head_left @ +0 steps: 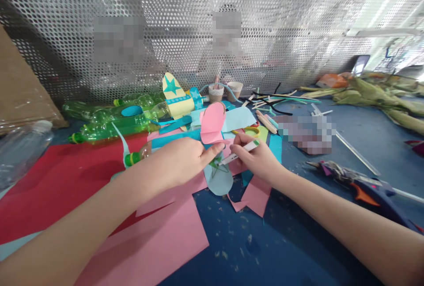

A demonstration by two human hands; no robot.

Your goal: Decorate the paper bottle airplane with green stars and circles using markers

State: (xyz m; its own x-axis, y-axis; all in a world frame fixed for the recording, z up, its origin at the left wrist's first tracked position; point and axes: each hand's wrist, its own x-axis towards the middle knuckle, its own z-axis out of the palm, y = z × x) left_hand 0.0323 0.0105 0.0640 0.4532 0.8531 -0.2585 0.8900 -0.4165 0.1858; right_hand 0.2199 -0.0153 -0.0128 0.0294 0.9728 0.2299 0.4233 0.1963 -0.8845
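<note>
My right hand (256, 158) is closed around a white felt-tip marker (240, 152) with a green end. The marker's tip touches a rounded pale blue paper flap (220, 182), where green star-like lines (217, 164) are drawn. My left hand (187, 158) is closed over a plastic bottle wrapped in blue paper, its green cap (132, 159) sticking out to the left. The thumb presses near the flap's top; the other fingers are mostly hidden. Just beyond the thumb stands a pink rounded paper flap (212, 122).
Red paper (73, 162) and pink paper (159, 242) lie at left. Behind are green bottles (112, 124) and a yellow paper-wrapped bottle with a blue star (171, 86). A glue gun (364, 191), pipe cleaners (274, 102) and dry husks (371, 93) are at right. A perforated metal wall (185, 25) closes the back.
</note>
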